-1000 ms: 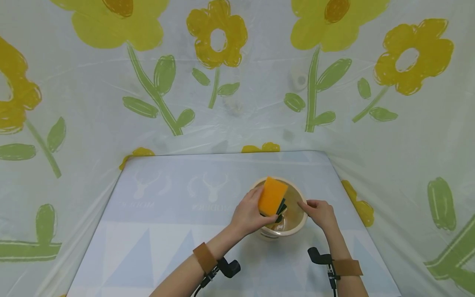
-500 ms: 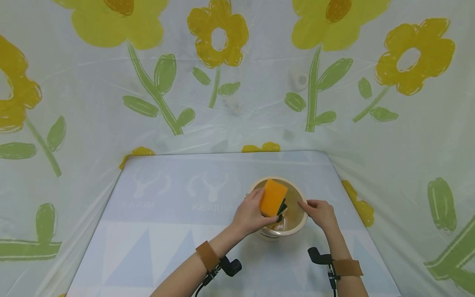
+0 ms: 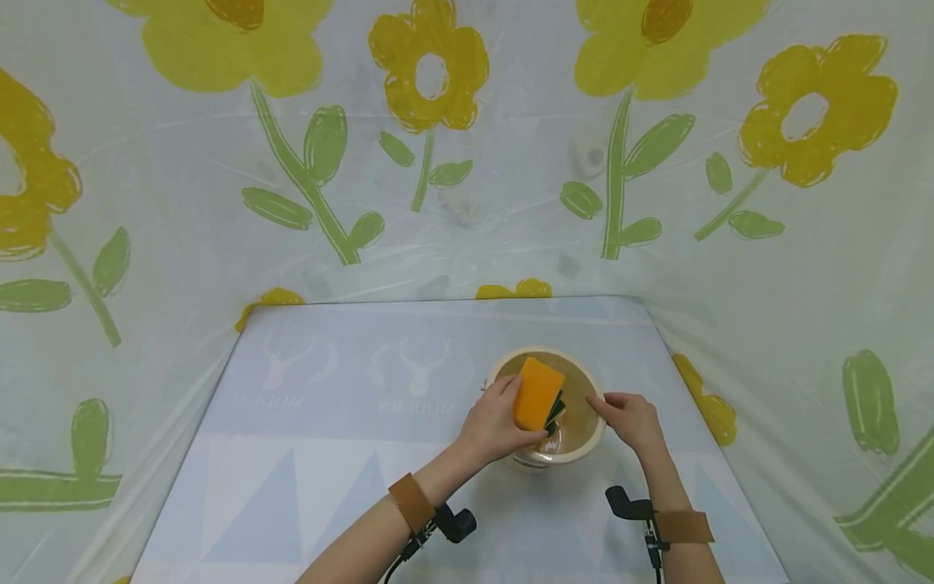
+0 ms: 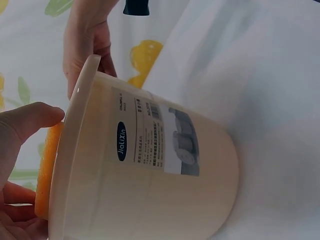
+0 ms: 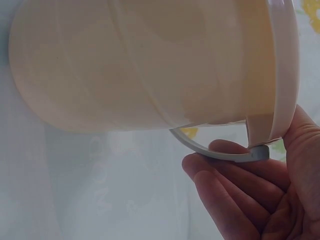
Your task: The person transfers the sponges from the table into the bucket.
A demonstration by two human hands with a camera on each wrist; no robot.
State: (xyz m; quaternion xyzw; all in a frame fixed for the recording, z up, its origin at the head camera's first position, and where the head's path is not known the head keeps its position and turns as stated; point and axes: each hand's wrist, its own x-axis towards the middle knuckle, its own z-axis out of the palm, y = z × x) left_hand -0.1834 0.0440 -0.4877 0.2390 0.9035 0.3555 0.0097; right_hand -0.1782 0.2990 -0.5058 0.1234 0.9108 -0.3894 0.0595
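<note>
A cream plastic bucket [image 3: 576, 397] stands upright on the table, with a printed label [image 4: 155, 135] on its side. My left hand [image 3: 496, 422] holds an orange sponge [image 3: 538, 393] at the bucket's mouth, thumb on the near edge and fingers on the far one. Dark green layers show under the sponge's right edge; what lies below them is partly hidden. At the right side, my right hand [image 3: 633, 418] grips the bucket's rim, thumb at the rim. Its other fingers lie beside the pale grey bail handle [image 5: 220, 155], which hangs at the bucket's side.
A pale blue and white patterned cloth [image 3: 328, 487] covers the table. A flower-print curtain [image 3: 511, 178] hangs behind and on both sides of it. Both wrists carry brown straps [image 3: 682, 526] with black cameras [image 3: 456, 526].
My left hand and the orange sponge have moved slightly down and to the right in the head view, further into the bucket's mouth. The right hand and bucket have stayed put.
</note>
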